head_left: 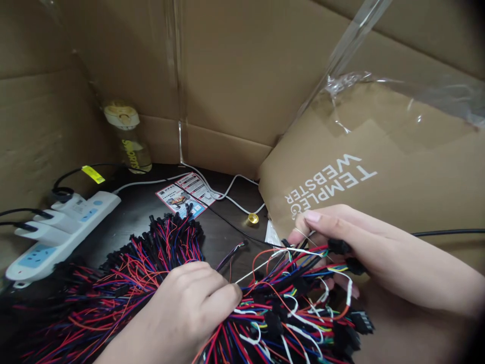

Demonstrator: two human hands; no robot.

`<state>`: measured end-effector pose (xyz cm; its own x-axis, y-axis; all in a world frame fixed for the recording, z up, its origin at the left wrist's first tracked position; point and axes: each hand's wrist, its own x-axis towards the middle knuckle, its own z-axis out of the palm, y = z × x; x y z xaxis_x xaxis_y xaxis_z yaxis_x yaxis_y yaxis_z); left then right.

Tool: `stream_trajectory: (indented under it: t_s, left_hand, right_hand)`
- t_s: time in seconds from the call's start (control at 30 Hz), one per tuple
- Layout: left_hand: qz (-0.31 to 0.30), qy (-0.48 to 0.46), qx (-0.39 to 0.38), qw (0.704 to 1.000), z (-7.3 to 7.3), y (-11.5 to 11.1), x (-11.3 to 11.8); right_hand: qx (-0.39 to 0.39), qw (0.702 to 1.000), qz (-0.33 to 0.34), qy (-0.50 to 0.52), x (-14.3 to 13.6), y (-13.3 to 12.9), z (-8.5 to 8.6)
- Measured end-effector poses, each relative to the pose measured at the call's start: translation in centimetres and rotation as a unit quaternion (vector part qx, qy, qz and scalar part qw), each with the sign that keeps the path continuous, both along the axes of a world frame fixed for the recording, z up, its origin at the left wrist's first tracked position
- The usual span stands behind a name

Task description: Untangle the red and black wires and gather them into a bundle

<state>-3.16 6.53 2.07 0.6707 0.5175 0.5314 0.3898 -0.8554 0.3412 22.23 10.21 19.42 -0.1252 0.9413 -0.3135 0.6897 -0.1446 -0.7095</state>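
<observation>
A large bundle of thin red, blue and black wires [144, 263] spreads across the lower part of the view, many strands ending in small black connectors. My left hand [197, 303] is closed over its middle, fingers curled around the strands and partly hidden. Wires with white, orange, yellow and green sections and black connectors [350, 328] fan out on the right. My right hand [341, 247] is closed around some of these, thumb uppermost, its other fingers largely behind them. Near its fingertips runs a fine pale strand [303, 234]. One wire with a small connector [238, 246] sticks up between the hands.
A white power strip [91, 210] with plugs lies at left, a clear bottle [131, 141] behind it. A printed leaflet [182, 194], a small gold round object [252, 219] and a white cable [227, 194] lie on the dark table [223, 237]. Cardboard walls [235, 76] enclose the back and sides.
</observation>
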Motion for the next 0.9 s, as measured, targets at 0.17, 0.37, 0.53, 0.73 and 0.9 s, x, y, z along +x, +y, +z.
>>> stream_trajectory:
  t_s: [0.17,0.37,0.53,0.73,0.9]
  left_hand:
    - [0.008,-0.006,-0.013,1.0,0.5,-0.2,0.2]
    - [0.002,0.002,0.001,1.0,0.2,0.0,0.2]
    - [0.006,0.0,0.001,1.0,0.1,0.2,0.3]
    - [0.051,-0.004,-0.032,0.998,1.5,-0.2,0.8]
    - [0.043,-0.012,-0.035,0.998,1.6,-0.3,0.9]
  right_hand:
    - [-0.036,0.996,0.035,-0.072,0.3,0.1,0.7]
    - [-0.054,0.998,-0.006,-0.019,-1.2,0.2,1.2]
    - [-0.089,0.992,-0.047,0.07,-2.3,0.9,1.2]
    - [-0.12,0.966,-0.013,0.227,-0.7,1.9,-0.6]
    - [-0.117,0.959,0.068,0.25,0.3,1.9,-0.8]
